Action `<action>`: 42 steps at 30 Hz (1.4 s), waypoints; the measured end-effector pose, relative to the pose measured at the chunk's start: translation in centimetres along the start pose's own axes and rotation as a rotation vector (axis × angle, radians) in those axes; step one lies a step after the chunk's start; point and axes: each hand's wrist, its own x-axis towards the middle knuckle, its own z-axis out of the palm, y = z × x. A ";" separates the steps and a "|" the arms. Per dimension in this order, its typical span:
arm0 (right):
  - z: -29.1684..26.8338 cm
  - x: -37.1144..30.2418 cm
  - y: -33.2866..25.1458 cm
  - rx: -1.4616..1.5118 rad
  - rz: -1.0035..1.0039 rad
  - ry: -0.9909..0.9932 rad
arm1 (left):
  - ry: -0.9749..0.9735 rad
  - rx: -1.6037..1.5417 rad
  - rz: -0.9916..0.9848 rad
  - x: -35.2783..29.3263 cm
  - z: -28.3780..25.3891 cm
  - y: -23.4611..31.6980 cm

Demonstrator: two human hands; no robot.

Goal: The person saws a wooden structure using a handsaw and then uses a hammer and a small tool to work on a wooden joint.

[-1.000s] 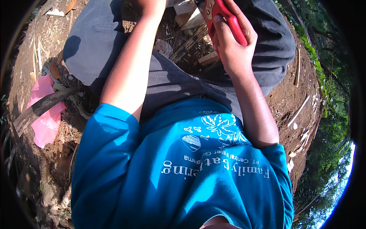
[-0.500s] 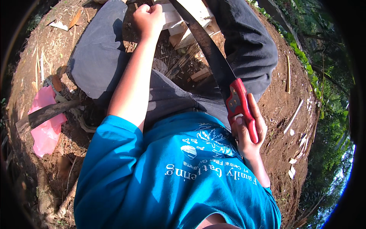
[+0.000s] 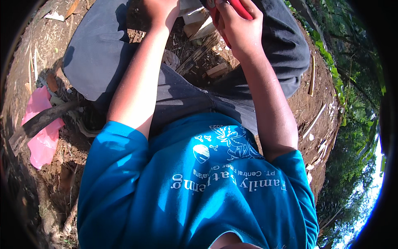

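Observation:
My right hand [image 3: 239, 35] is shut on the red handle of a hand saw [image 3: 242, 7] at the top of the view; the blade runs out of frame. My left hand [image 3: 159, 10] reaches to the top edge beside pale wood blocks [image 3: 198, 23], its fingers cut off by the frame, so its grip is hidden. Both forearms stretch forward over my knees in grey trousers [image 3: 99, 50]. My blue printed shirt [image 3: 195, 191] fills the lower half of the view.
Bare soil lies all around, with wood scraps [image 3: 217, 69] and chips between my legs. A pink plastic sheet [image 3: 41, 143] and a dark wooden stick [image 3: 41, 119] lie at the left. Thin split strips [image 3: 315, 120] lie at the right, with green plants [image 3: 352, 103] beyond.
Half a second ago my right hand had drawn the saw back toward my chest with the dark blade showing; now it has pushed forward to the top again. The left hand stayed put.

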 end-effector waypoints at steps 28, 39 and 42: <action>-3.6 -12.0 -9.1 -0.453 0.290 0.097 | 0.027 0.029 0.001 0.1 -0.1 0.7; -1.0 -3.3 -1.2 0.053 -0.074 -0.124 | -0.253 0.249 -0.122 1.8 -0.3 -1.8; -3.2 -4.2 0.2 -0.286 -0.238 -0.054 | -0.628 0.475 -0.331 1.7 -1.3 6.4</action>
